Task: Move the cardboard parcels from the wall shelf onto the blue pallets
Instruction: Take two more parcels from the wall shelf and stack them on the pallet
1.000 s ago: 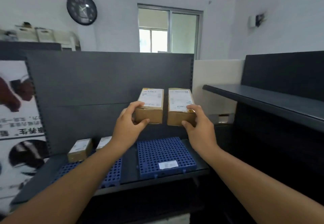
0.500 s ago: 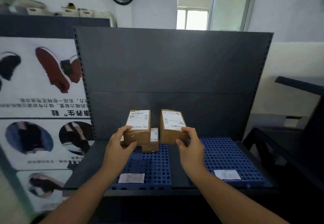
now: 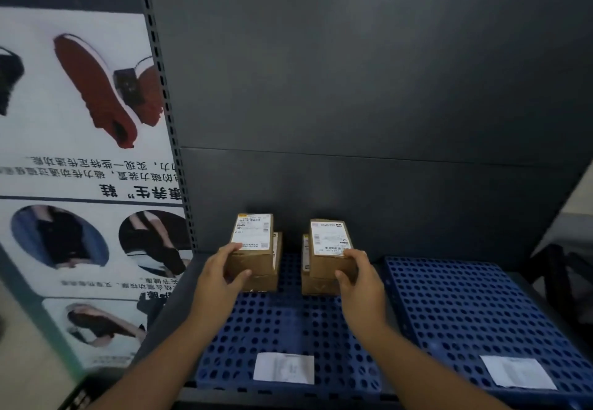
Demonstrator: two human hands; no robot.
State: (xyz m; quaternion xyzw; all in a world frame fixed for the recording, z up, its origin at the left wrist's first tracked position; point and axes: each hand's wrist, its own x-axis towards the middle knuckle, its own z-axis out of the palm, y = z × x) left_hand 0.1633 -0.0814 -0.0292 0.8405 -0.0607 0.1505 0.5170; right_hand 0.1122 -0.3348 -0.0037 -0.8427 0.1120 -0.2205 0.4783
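Left hand (image 3: pixel 221 276): fingers clamped around left upper parcel (image 3: pixel 253 244), atop another parcel (image 3: pixel 268 276).
Right hand (image 3: pixel 361 283): fingers gripping right upper parcel (image 3: pixel 330 249).
Support: left blue pallet (image 3: pixel 288 323).

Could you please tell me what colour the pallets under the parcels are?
Blue, with a pattern of round holes; the head view shows the left pallet clearly.

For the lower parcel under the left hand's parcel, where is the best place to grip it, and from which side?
Probably by its two long side faces, coming from the front. The lower parcel lies flat on the left blue pallet with its short end facing the person. Another parcel, held by the left hand, sits on top, so the top face is covered; the back panel blocks the rear.
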